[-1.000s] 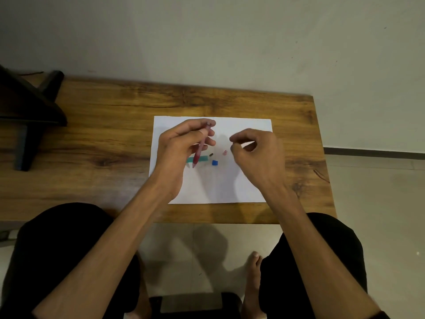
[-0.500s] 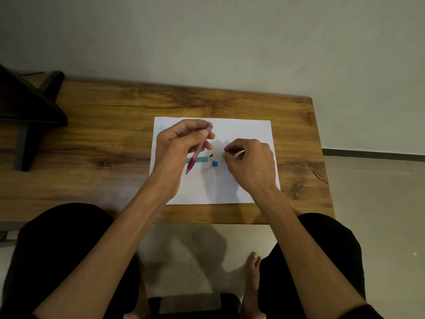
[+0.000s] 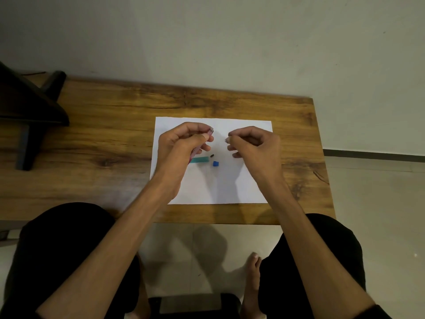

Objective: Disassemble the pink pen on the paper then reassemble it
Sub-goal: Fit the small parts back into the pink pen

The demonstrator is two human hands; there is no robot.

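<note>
My left hand (image 3: 181, 146) is closed around the translucent pink plastic pen barrel (image 3: 194, 153), held above the white paper sheet (image 3: 220, 185). My right hand (image 3: 255, 146) pinches a tiny part, too small to identify. On the sheet lie a teal rectangular piece (image 3: 199, 160), a small black piece (image 3: 212, 155) and a blue cube-shaped piece (image 3: 215, 163).

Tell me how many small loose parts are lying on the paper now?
3. A teal piece beside the left hand, a tiny dark piece just right of it, and a blue piece below that. The hands may hide more.
</note>
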